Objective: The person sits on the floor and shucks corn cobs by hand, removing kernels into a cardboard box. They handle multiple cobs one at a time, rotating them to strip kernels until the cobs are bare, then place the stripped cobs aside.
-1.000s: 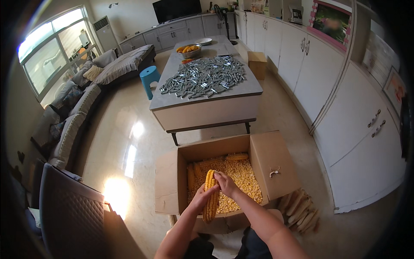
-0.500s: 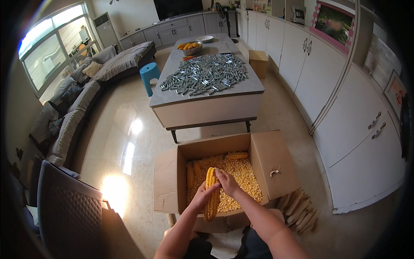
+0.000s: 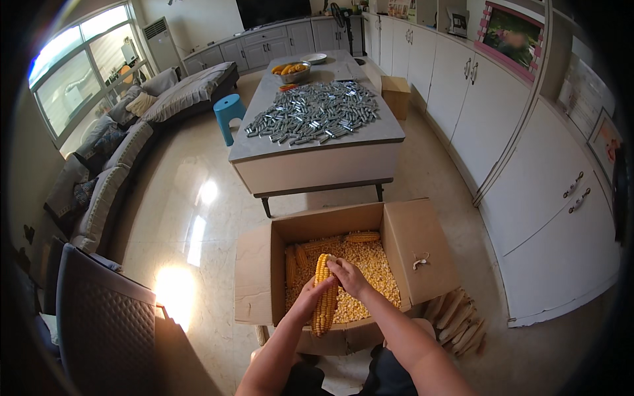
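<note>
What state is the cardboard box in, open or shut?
The box is open: its side flaps spread outward, and loose corn kernels and some cobs show inside.

head view: fisheye, from wearer's head, down and forward
cardboard box (image 3: 330, 224): near, below
table (image 3: 317, 170): farther
TV (image 3: 274, 13): far, top edge

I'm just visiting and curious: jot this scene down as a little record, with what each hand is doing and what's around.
Left hand: wrapped around a yellow corn cob
Right hand: against the cob's upper part
Below the hands: open cardboard box with loose kernels and more cobs
Floor, right of box: pale elongated pieces, probably bare cobs
Beyond box: table covered partly by small grey, shiny cylinders
Far on table: bowl of yellow-orange items
Left of table: blue stool
</note>
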Tool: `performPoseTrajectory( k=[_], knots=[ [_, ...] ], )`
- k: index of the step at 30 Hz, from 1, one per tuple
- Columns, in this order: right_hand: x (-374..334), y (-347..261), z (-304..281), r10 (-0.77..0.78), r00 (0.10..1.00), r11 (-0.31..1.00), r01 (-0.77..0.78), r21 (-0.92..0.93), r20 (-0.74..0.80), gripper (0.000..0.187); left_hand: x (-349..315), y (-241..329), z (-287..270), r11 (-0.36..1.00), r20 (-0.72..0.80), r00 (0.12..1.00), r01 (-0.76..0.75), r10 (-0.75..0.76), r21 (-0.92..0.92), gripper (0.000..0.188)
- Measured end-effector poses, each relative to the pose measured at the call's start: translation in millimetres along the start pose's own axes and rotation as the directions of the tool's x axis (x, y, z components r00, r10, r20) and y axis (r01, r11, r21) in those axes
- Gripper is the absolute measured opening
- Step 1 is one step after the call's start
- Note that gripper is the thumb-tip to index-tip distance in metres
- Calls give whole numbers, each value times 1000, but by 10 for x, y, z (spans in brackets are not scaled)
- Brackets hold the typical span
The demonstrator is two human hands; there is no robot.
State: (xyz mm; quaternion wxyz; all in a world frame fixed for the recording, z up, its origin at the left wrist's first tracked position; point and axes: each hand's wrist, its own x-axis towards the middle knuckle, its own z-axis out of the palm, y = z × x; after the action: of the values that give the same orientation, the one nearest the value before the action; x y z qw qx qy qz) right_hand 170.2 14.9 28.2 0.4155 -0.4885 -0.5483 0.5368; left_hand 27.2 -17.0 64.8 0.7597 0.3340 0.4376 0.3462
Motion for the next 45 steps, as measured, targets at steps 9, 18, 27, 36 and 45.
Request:
performPoseTrajectory(
  k=[9,18,27,36,45],
  knots=[
    [35,-7,-15,112,990,980,-124,155,88,59,56,-64,-52,981,-84,987,-124,138,152,37],
    [0,73,-52,-82,995,993,77,94,49,55,-15,38,17,989,-61,995,-67,76,130,37],
    [-51,-124,-29,99,995,940,-95,-328,-4,65,31,-92,18,861,-94,961,-188,261,472,33],
    [-54,-83,-89,21,995,964,6,-265,98,71,71,-152,-82,892,-41,979,-166,201,421,36],
    [-42,52,-135,116,979,959,-67,-275,165,78,44,-147,-85,907,-2,986,-153,167,393,37]
  ],
)
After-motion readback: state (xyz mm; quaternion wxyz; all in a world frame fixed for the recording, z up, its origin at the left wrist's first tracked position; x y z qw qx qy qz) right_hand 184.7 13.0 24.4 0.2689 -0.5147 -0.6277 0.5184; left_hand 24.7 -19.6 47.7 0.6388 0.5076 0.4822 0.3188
